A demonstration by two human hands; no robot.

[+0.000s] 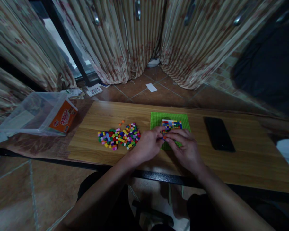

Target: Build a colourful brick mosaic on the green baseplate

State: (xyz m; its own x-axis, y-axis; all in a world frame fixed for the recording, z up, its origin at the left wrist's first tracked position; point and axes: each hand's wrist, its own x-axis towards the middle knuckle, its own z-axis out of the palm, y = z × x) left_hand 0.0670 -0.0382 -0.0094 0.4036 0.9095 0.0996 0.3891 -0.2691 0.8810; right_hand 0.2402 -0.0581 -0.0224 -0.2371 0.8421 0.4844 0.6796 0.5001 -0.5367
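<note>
A green baseplate (156,120) lies on the wooden table (243,160), with a block of many-coloured small bricks (171,124) built on it. My left hand (148,144) and my right hand (184,148) meet at the plate's front left edge, fingertips pinched together over a small brick there. What each finger holds is too small to make out. A loose heap of coloured bricks (119,136) lies just left of my left hand.
A black phone (218,133) lies flat to the right of the plate. A clear plastic tub (37,114) with an orange label lies on its side at the far left. Curtains hang behind, and papers lie on the tiled floor.
</note>
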